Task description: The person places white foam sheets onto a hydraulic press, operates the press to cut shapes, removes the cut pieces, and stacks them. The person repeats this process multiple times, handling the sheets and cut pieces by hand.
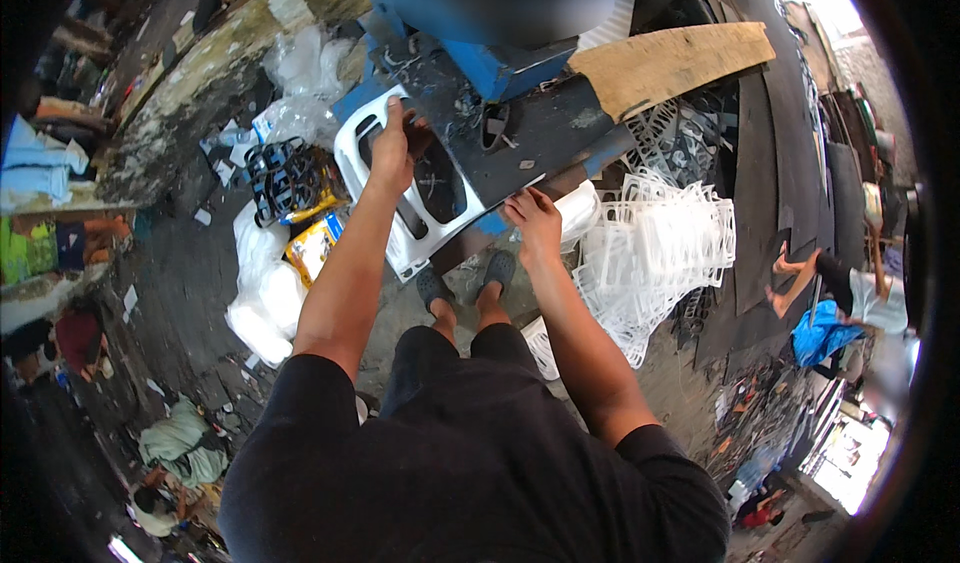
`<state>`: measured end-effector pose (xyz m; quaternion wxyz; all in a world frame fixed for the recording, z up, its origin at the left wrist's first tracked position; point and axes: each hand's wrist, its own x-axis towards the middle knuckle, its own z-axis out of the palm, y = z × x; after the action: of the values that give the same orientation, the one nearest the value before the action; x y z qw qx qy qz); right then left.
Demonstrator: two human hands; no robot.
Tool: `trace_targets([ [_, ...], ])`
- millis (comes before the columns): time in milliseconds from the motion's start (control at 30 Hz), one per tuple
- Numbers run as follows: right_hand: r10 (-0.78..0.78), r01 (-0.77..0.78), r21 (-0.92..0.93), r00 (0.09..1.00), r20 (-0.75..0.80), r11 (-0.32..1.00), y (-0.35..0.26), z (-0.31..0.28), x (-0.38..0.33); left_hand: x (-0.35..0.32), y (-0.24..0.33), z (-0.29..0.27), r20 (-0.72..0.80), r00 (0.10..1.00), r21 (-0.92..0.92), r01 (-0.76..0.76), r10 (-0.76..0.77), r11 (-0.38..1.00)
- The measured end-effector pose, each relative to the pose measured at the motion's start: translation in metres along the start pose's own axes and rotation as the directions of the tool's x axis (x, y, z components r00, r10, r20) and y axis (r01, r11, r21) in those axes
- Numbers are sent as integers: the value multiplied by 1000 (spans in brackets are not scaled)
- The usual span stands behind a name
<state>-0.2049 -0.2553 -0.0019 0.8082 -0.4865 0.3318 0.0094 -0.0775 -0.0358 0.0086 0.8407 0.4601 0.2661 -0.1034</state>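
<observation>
A white plastic frame [440,231] with long slots lies tilted over the near left edge of a dark workbench [560,128]. My left hand [393,155] grips its far end, thumb on top and fingers curled round toward the opening. To the right of the frame, my right hand [535,221] is closed at the bench edge with its fingertips pinched together. A thin pale strip shows by those fingertips, but what they hold is hidden. Beside my right hand sits a rounded white plastic piece [579,210].
A blue machine [495,71] stands at the far side of the bench, by a wooden board [680,63]. Stacked white openwork frames [655,253] lie to the right. Left are black plastic parts [285,178], a yellow packet [315,248] and white bags [265,293]. People sit farther off.
</observation>
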Motion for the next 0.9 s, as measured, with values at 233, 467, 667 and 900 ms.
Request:
trace_targets([
  [233,-56,56,2,997,-52,998,-13,-5,54,14,19,37,299,952,-137,111,-65,984],
  [467,-82,74,-168,996,-43,983,-33,-2,73,15,21,55,247,969,-167,34,8,985],
  [667,-156,388,-874,921,357,293,-140,-45,47,-30,26,58,-166,845,202,-476,509,856],
  [900,-759,385,-725,86,645,-572,-502,47,-104,-229,218,354,613,-265,-67,-956,744,-286],
])
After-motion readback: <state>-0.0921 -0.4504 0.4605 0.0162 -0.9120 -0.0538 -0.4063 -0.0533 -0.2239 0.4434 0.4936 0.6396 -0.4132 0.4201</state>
